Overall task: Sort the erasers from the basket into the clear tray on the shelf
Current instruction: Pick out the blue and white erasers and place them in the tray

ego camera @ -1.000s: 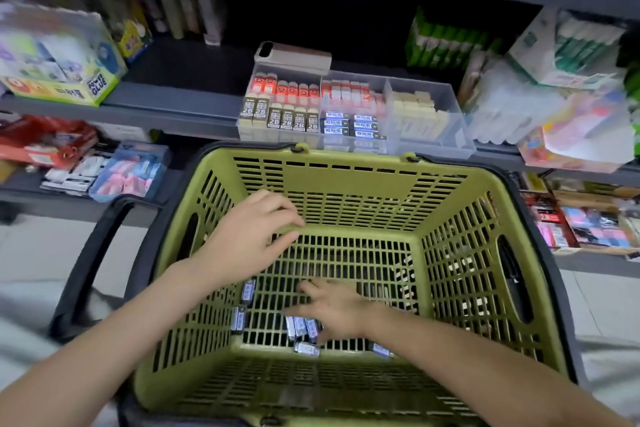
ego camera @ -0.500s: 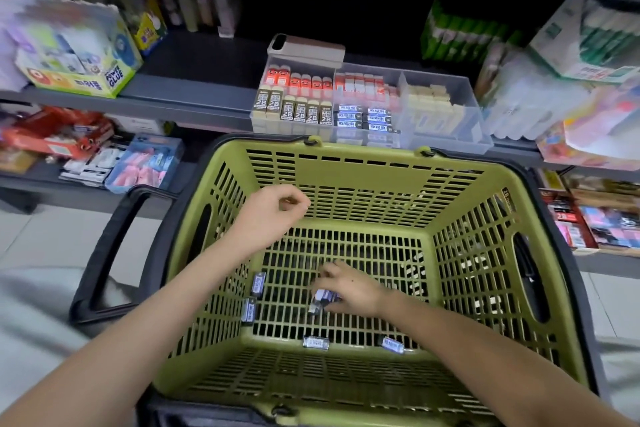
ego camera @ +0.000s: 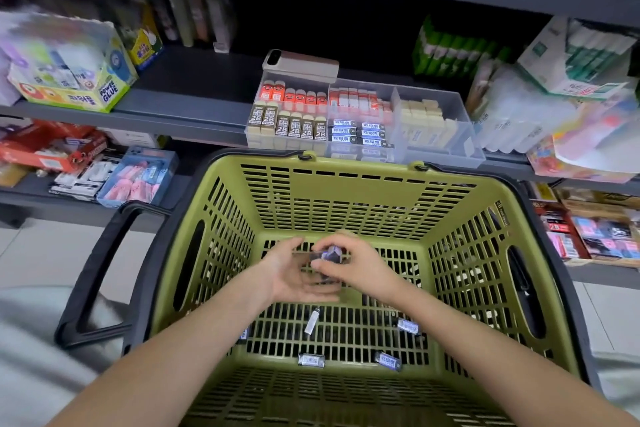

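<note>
- head view: right hand (ego camera: 356,265) pinches a small, blurred cluster of held erasers (ego camera: 327,256) above the basket (ego camera: 346,163); left hand (ego camera: 294,276) lies spread, palm up, just beside it.
- loose erasers (ego camera: 311,359) lie on the slotted basket bottom; clear tray (ego camera: 450,153) stands on the shelf (ego camera: 190,107) just beyond.
- judged light, firm, slick-sleeved; best pinched across the long sides.
- crowded shop shelving, tiled floor (ego camera: 34,253).
</note>
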Tool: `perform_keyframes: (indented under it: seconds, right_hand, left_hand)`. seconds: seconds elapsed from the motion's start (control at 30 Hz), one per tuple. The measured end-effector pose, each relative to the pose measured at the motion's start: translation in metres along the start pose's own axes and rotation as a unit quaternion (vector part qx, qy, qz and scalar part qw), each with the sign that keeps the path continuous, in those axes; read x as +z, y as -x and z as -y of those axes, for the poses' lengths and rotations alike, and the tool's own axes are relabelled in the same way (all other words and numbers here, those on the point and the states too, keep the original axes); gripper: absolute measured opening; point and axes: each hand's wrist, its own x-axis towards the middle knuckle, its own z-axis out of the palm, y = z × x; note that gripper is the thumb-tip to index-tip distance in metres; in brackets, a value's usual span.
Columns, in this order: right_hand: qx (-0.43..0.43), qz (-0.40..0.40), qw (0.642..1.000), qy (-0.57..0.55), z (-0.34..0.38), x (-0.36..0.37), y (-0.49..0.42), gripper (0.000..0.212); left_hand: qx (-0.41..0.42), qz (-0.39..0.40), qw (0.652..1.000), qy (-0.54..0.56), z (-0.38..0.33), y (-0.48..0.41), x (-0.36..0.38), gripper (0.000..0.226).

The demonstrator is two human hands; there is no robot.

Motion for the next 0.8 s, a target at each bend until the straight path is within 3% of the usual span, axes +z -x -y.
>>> perform_keyframes:
  seconds: [0.07, 0.13, 0.17, 0.23, 0.27, 0.3, 0.37, 0.43, 0.5, 0.57, 0.63, 0.67, 0.73, 0.8]
  right_hand:
    - [-0.023, 0.067, 0.996, 0.061, 0.021, -0.005, 0.004, 0.052]
    - [-0.044, 0.046, 0.993, 0.101, 0.033, -0.011, 0.010, 0.057]
    - [-0.063, -0.037, 0.990, 0.120, 0.036, -0.013, 0.014, 0.048]
    - [-0.097, -0.272, 0.944, 0.159, 0.033, -0.016, 0.020, 0.025]
    - [-0.079, -0.348, 0.920, 0.164, 0.029, -0.017, 0.020, 0.025]
    - [-0.040, -0.358, 0.919, 0.159, 0.022, -0.017, 0.018, 0.027]
    - [0.029, -0.202, 0.964, 0.172, 0.004, -0.007, 0.014, 0.018]
    - [0.018, 0.002, 0.967, 0.252, -0.014, 0.011, 0.012, 0.024]
    - [-0.057, 0.136, 0.931, 0.333, -0.030, 0.034, 0.010, 0.040]
    - [-0.134, 0.213, 0.863, 0.438, -0.039, 0.055, 0.006, 0.038]
    - [-0.164, 0.249, 0.821, 0.487, -0.047, 0.069, 0.005, 0.026]
    - [-0.152, 0.253, 0.825, 0.482, -0.050, 0.072, 0.003, 0.022]
    - [-0.101, 0.234, 0.869, 0.425, -0.051, 0.067, 0.002, 0.027]
    - [-0.052, 0.138, 0.934, 0.325, -0.037, 0.047, 0.000, 0.032]
  left_hand:
    - [0.013, 0.009, 0.999, 0.041, 0.000, 0.006, 0.005, 0.042]
    - [0.035, 0.021, 0.998, 0.042, -0.002, 0.013, 0.011, 0.035]
    - [0.040, 0.032, 0.998, 0.046, -0.004, 0.017, 0.013, 0.029]
    - [0.056, 0.046, 0.996, 0.047, -0.011, 0.022, 0.016, 0.016]
    - [0.070, 0.044, 0.995, 0.046, -0.016, 0.024, 0.017, 0.010]
    - [0.088, 0.036, 0.994, 0.050, -0.020, 0.027, 0.018, 0.008]
    - [0.124, 0.023, 0.990, 0.061, -0.029, 0.033, 0.019, 0.010]
    - [0.162, 0.010, 0.985, 0.051, -0.036, 0.040, 0.019, 0.013]
    - [0.193, 0.003, 0.981, 0.020, -0.039, 0.045, 0.019, 0.015]
    - [0.208, 0.007, 0.978, -0.010, -0.040, 0.048, 0.021, 0.014]
    - [0.214, 0.010, 0.976, -0.037, -0.039, 0.048, 0.020, 0.012]
    - [0.216, 0.010, 0.975, -0.044, -0.038, 0.048, 0.020, 0.010]
    - [0.218, 0.002, 0.975, -0.038, -0.039, 0.047, 0.019, 0.007]
    - [0.225, 0.005, 0.974, -0.026, -0.039, 0.047, 0.020, 0.002]
